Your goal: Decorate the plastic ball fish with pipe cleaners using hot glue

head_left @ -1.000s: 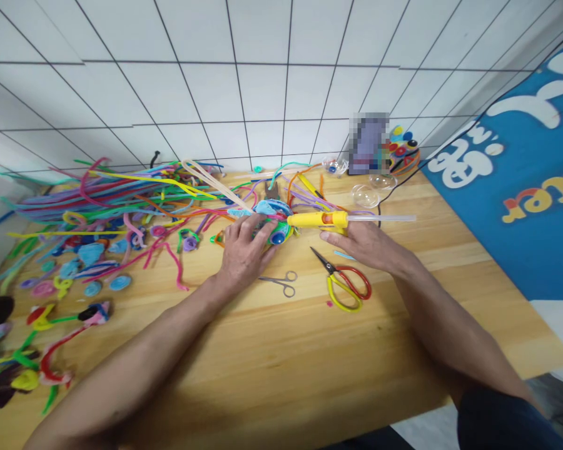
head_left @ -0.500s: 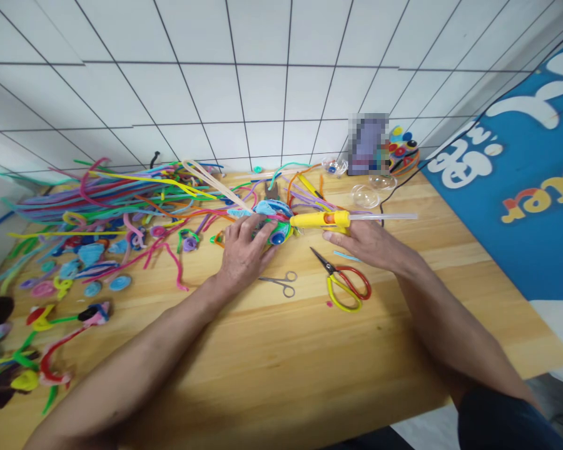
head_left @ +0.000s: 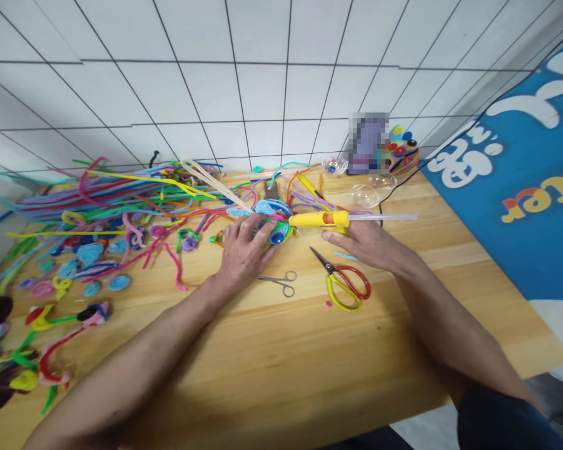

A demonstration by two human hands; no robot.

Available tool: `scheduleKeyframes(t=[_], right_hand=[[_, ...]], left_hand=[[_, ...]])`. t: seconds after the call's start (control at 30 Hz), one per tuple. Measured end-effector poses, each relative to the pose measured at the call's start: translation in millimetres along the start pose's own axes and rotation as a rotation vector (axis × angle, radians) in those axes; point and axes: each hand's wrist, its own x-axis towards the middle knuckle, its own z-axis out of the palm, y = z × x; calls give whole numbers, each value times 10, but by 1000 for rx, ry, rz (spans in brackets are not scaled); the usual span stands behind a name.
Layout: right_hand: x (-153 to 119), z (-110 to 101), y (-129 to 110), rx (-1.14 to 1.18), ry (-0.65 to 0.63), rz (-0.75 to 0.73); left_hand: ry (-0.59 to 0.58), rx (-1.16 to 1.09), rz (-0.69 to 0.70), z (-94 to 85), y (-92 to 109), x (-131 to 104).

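Nearest, both bare forearms reach in over the wooden table (head_left: 272, 362), a dark sleeve (head_left: 502, 419) on the right one. At the left side lie small figures of bent fuzzy wire, among them a red curved piece (head_left: 48, 359) and a yellow ball (head_left: 24, 380).

Farther in, large scissors (head_left: 341, 281) with one red and one yellow handle lie partly open, and small metal scissors (head_left: 281, 283) lie near them, towards the left forearm.

Beyond these, the left hand (head_left: 246, 250) is partly curled, its fingers spread over the craft piece (head_left: 278, 230) and holding it on the table, in front of the body. The piece is green, blue and pink, with a shiny blue disc on it. The right hand (head_left: 370, 245) is closed around the yellow glue gun (head_left: 316, 219), which lies level with its nozzle at the craft piece's right edge; a clear glue stick (head_left: 385, 217) sticks out of the back.

Behind the craft piece is a dark metal tool (head_left: 271, 190). A heap of coloured fuzzy wires (head_left: 122, 187) spreads to the left; clear plastic pieces (head_left: 365, 195) and a blurred-out panel (head_left: 368, 144) are at the right, before the white tiled wall (head_left: 263, 87).
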Motion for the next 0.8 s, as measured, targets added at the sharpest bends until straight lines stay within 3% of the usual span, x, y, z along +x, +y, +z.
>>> scheduleKeyframes(t=[0.8], right_hand=[[18, 14, -55, 36, 13, -35]], left_hand=[[-70, -41, -76, 17, -7, -25]])
